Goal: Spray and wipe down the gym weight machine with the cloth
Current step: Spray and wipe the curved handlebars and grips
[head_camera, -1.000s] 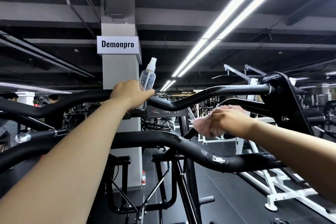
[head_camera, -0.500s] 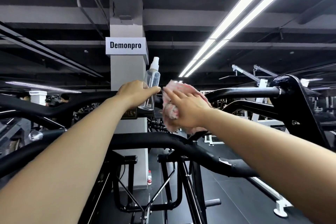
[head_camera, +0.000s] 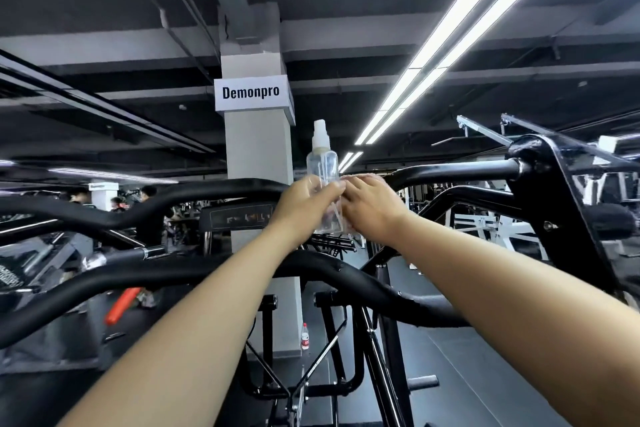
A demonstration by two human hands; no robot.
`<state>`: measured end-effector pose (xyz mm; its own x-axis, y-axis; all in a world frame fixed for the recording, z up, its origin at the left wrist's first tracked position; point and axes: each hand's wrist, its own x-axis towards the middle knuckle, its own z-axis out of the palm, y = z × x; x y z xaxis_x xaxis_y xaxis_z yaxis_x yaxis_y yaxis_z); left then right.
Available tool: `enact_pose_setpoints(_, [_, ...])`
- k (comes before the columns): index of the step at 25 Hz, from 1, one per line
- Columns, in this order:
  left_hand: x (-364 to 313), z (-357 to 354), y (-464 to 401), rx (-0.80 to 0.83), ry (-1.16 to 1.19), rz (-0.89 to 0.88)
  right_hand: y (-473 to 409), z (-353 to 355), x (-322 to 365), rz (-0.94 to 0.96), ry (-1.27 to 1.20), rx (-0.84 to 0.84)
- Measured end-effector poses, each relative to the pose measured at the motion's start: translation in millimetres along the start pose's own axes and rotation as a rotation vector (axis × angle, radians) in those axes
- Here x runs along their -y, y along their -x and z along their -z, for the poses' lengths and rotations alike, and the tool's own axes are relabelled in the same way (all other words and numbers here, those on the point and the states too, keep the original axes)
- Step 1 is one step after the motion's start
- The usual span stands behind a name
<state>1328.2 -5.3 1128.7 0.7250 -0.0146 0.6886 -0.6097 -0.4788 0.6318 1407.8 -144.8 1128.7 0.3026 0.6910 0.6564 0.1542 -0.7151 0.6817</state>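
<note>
The left hand (head_camera: 304, 208) grips a clear spray bottle (head_camera: 323, 180) upright at the machine's upper black bar (head_camera: 457, 170). The right hand (head_camera: 370, 208) lies beside it, touching the bottle — the cloth barely visible beneath, its grip impossible to tell.

Right hand (head_camera: 372, 208) has slid left along the bar, now touching spray bottle (head_camera: 323, 177).

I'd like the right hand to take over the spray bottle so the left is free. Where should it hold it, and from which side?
Take the bottle by its clear shoulder above the left hand, coming from the right, where the right hand already is. It stands upright, its lower body is inside the left hand's grip, and the white nozzle looks too narrow to hold steadily.
</note>
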Motion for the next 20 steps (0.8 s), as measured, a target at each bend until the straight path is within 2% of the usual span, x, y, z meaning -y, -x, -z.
enact_pose_setpoints(4, [6,-11,7,-0.004,-0.148,0.018,24,-5,-24,0.032,0.086,-0.023])
enact_pose_setpoints(11, [22,5,6,0.032,0.044,0.126,54,-4,-56,-0.069,0.011,-0.149])
enact_pose_setpoints(15, [32,10,7,0.161,0.166,0.182,77,12,-73,-0.215,-0.049,-0.235])
enact_pose_setpoints(17, [28,14,9,0.227,0.224,0.181,96,18,-71,-0.253,-0.025,-0.110])
enact_pose_setpoints(18, [28,15,9,0.251,0.236,0.172,104,21,-64,-0.294,-0.047,0.067])
enact_pose_setpoints(19, [27,16,10,0.277,0.224,0.163,112,18,-58,-0.363,-0.106,0.192])
enact_pose_setpoints(20, [28,16,11,0.303,0.193,0.151,118,17,-53,-0.480,-0.216,0.246])
